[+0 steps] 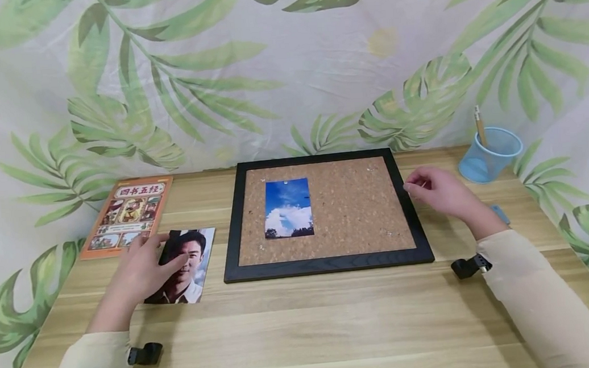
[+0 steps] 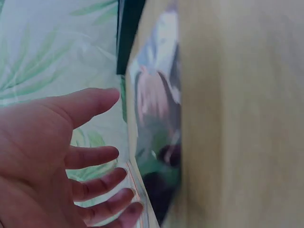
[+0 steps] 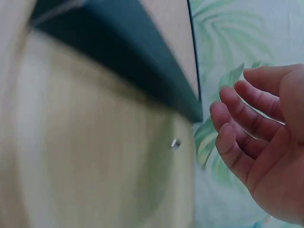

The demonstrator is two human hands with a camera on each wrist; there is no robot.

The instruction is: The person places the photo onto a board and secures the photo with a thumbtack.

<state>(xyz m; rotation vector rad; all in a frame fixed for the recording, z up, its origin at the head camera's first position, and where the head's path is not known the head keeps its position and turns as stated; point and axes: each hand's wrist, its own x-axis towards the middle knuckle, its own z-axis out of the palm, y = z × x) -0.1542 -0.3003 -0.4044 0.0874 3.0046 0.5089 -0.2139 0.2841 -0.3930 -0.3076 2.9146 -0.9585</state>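
From the head view, the left hand lay flat with fingers straight on the portrait, which sat on the bench just left of the corkboard. The right hand hovered by the board's right edge, fingers loosely bent, holding nothing I could see. A sky photo was already pinned.

In the left wrist view, the fingers were spread; the glossy print might slide rather than lift.

In the right wrist view, a pin lay loose on the bench near the open hand; it could roll off or prick a finger.
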